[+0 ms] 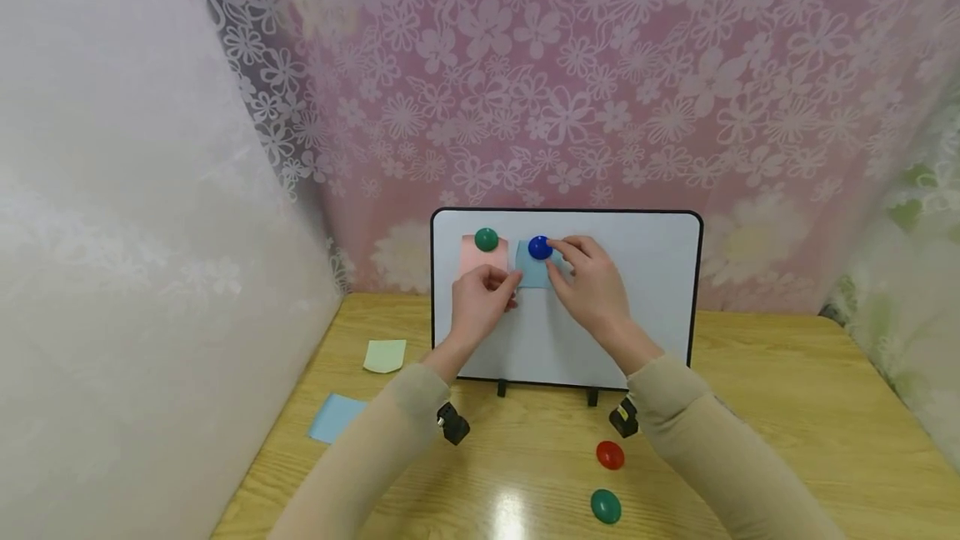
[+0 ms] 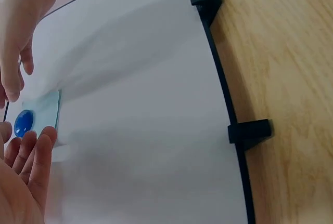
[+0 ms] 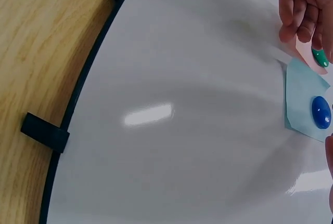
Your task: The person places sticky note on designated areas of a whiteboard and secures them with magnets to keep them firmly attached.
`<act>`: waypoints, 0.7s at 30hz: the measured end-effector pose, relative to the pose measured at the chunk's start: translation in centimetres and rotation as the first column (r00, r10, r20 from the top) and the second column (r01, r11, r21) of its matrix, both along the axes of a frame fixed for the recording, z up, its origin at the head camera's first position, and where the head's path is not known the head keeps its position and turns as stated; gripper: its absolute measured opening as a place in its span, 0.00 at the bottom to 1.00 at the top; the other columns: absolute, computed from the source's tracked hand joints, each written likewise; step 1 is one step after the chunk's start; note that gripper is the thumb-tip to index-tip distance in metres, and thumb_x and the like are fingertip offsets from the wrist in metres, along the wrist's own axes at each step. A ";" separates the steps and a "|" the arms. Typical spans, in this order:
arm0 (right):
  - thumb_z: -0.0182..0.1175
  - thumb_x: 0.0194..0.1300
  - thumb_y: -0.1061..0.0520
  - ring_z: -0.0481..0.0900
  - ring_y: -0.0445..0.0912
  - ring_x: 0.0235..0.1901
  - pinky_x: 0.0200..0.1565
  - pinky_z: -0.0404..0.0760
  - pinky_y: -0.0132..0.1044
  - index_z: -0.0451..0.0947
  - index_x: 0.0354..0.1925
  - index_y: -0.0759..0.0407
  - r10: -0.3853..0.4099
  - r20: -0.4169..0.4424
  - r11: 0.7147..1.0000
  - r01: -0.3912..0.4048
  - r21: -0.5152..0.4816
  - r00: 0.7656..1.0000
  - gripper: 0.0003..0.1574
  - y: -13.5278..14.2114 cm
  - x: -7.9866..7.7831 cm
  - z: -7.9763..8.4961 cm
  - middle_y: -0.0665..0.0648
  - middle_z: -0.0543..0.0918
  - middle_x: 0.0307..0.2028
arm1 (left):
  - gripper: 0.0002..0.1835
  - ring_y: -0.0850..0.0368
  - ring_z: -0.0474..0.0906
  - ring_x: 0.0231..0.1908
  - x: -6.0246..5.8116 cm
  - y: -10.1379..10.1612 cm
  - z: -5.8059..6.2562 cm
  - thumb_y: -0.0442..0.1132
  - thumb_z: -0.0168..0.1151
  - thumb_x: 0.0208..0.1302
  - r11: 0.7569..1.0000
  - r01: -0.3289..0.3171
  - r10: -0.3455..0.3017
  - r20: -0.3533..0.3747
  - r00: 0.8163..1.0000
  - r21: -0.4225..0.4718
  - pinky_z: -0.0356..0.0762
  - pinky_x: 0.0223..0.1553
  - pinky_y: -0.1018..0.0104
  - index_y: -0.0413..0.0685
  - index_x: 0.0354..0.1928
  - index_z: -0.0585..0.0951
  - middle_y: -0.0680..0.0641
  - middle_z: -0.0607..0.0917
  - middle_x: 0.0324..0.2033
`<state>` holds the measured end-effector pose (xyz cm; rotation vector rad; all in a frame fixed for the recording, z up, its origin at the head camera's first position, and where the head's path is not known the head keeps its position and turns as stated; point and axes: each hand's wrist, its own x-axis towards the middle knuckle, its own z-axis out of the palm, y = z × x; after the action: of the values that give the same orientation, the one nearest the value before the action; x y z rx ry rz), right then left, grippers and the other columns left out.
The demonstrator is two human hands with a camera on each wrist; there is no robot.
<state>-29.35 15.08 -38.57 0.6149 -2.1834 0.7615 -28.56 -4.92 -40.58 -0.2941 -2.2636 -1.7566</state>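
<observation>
Blue magnet (image 1: 540, 247): left grip (image 1: 480, 298), right grip (image 1: 595, 283) apart; red magnet (image 1: 610, 455) in head view only

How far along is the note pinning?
Looks done: the pink note sits under a green magnet on the whiteboard. In hand: the right hand is at the blue magnet on a blue note. Likely left: the yellowish note, second blue note, red magnet and second green magnet on the table.
</observation>
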 end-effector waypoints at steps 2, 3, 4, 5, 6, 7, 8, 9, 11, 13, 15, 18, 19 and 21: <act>0.72 0.69 0.63 0.85 0.56 0.45 0.42 0.89 0.47 0.87 0.58 0.65 0.008 0.003 1.000 -0.008 0.000 1.000 0.20 0.1 0.3 -0.2 0.64 0.83 0.52 | 0.14 0.51 0.89 0.26 0.4 -0.1 -0.3 0.48 0.71 0.74 1.000 0.024 -0.024 0.009 1.000 -0.004 0.88 0.31 0.62 0.42 0.38 0.87 0.45 0.89 0.28; 0.72 0.69 0.63 0.85 0.55 0.45 0.42 0.89 0.47 0.87 0.58 0.65 0.012 0.005 1.000 -0.012 0.001 1.000 0.20 0.1 0.5 -0.4 0.64 0.83 0.52 | 0.14 0.50 0.90 0.26 0.6 -0.1 -0.4 0.48 0.71 0.75 0.999 0.035 -0.035 0.010 0.999 -0.008 0.88 0.31 0.62 0.42 0.38 0.87 0.44 0.89 0.28; 0.73 0.69 0.63 0.85 0.55 0.45 0.42 0.89 0.47 0.87 0.58 0.65 0.017 0.008 1.000 -0.017 0.001 1.000 0.20 0.2 0.7 -0.5 0.64 0.83 0.52 | 0.15 0.50 0.90 0.27 0.8 -0.2 -0.5 0.48 0.71 0.75 0.999 0.043 -0.043 0.010 0.999 -0.014 0.88 0.31 0.62 0.42 0.38 0.87 0.44 0.89 0.28; 0.73 0.69 0.63 0.85 0.55 0.45 0.42 0.89 0.47 0.87 0.57 0.65 0.021 0.012 1.000 -0.021 0.002 1.000 0.20 0.2 0.9 -0.6 0.64 0.83 0.52 | 0.15 0.50 0.90 0.27 0.9 -0.2 -0.7 0.48 0.71 0.75 0.999 0.051 -0.050 0.011 0.999 -0.018 0.88 0.31 0.62 0.42 0.39 0.87 0.44 0.89 0.28; 0.73 0.69 0.63 0.85 0.55 0.45 0.41 0.89 0.47 0.87 0.57 0.66 0.022 0.015 1.000 -0.022 0.003 1.000 0.19 0.2 1.0 -0.8 0.64 0.83 0.52 | 0.15 0.50 0.90 0.27 1.1 -0.2 -0.8 0.48 0.71 0.75 0.998 0.057 -0.057 0.011 0.998 -0.023 0.89 0.31 0.62 0.43 0.39 0.88 0.44 0.89 0.28; 0.72 0.69 0.63 0.85 0.55 0.45 0.41 0.90 0.47 0.87 0.57 0.66 0.022 0.020 1.000 -0.022 0.003 1.000 0.19 0.2 1.1 -0.9 0.64 0.84 0.51 | 0.15 0.50 0.90 0.27 1.2 -0.3 -0.9 0.48 0.71 0.75 0.998 0.061 -0.061 0.009 0.998 -0.029 0.88 0.31 0.62 0.43 0.39 0.88 0.44 0.89 0.29; 0.72 0.69 0.63 0.85 0.55 0.45 0.41 0.90 0.47 0.87 0.56 0.66 0.022 0.025 1.000 -0.022 0.002 0.999 0.18 0.3 1.2 -1.1 0.64 0.84 0.51 | 0.14 0.51 0.89 0.27 1.3 -0.3 -1.0 0.48 0.71 0.75 0.997 0.064 -0.064 0.006 0.998 -0.037 0.88 0.31 0.62 0.43 0.39 0.88 0.44 0.89 0.29; 0.72 0.69 0.64 0.85 0.55 0.45 0.41 0.89 0.47 0.88 0.56 0.66 0.022 0.031 1.000 -0.022 0.000 0.999 0.18 0.3 1.3 -1.2 0.64 0.84 0.51 | 0.14 0.51 0.89 0.27 1.4 -0.4 -1.1 0.48 0.71 0.75 0.997 0.067 -0.066 0.005 0.998 -0.041 0.88 0.31 0.62 0.43 0.39 0.88 0.43 0.89 0.29; 0.72 0.69 0.64 0.85 0.55 0.44 0.40 0.89 0.47 0.88 0.56 0.65 0.024 0.044 1.000 -0.024 -0.008 0.999 0.17 0.3 1.4 -1.5 0.63 0.84 0.51 | 0.14 0.51 0.89 0.27 1.5 -0.4 -1.4 0.48 0.70 0.75 0.996 0.070 -0.070 0.004 0.998 -0.046 0.88 0.31 0.62 0.43 0.40 0.89 0.43 0.90 0.29; 0.71 0.69 0.64 0.85 0.54 0.44 0.40 0.89 0.46 0.88 0.56 0.65 0.028 0.053 1.000 -0.027 -0.014 0.998 0.17 0.3 1.5 -1.8 0.63 0.84 0.51 | 0.13 0.52 0.89 0.27 1.6 -0.5 -1.6 0.48 0.70 0.76 0.996 0.071 -0.071 0.004 0.998 -0.048 0.88 0.30 0.62 0.44 0.40 0.89 0.44 0.89 0.30; 0.71 0.70 0.65 0.85 0.54 0.44 0.40 0.89 0.46 0.88 0.56 0.64 0.039 0.057 0.999 -0.038 -0.023 0.998 0.17 0.4 1.6 -2.1 0.62 0.84 0.51 | 0.13 0.52 0.89 0.26 1.7 -0.5 -1.8 0.48 0.70 0.76 0.996 0.073 -0.073 0.007 0.997 -0.045 0.88 0.30 0.61 0.44 0.39 0.89 0.45 0.89 0.29; 0.71 0.70 0.65 0.85 0.53 0.44 0.39 0.89 0.46 0.88 0.55 0.64 0.065 0.060 0.998 -0.063 -0.030 0.996 0.16 0.5 2.0 -2.7 0.61 0.85 0.50 | 0.13 0.54 0.89 0.27 1.8 -0.3 -2.4 0.49 0.70 0.76 0.996 0.080 -0.079 0.018 0.997 -0.042 0.88 0.30 0.61 0.46 0.40 0.89 0.49 0.89 0.29; 0.71 0.70 0.65 0.85 0.53 0.43 0.39 0.89 0.46 0.88 0.54 0.64 0.077 0.062 0.997 -0.075 -0.032 0.995 0.16 0.6 2.2 -3.0 0.60 0.85 0.50 | 0.13 0.55 0.89 0.27 1.9 -0.2 -2.7 0.49 0.70 0.76 0.996 0.085 -0.084 0.023 0.996 -0.039 0.88 0.30 0.62 0.46 0.40 0.90 0.49 0.89 0.29; 0.71 0.69 0.65 0.86 0.53 0.43 0.39 0.89 0.46 0.88 0.54 0.64 0.102 0.067 0.994 -0.099 -0.041 0.993 0.15 0.7 2.7 -3.7 0.60 0.85 0.50 | 0.13 0.55 0.89 0.28 2.0 0.0 -3.3 0.50 0.69 0.76 0.995 0.099 -0.097 0.034 0.995 -0.031 0.88 0.30 0.61 0.47 0.41 0.90 0.49 0.90 0.30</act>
<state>-26.64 15.76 -42.26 0.6929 -2.2088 0.8866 -26.56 -4.96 -43.86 -0.3923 -2.3398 -1.7854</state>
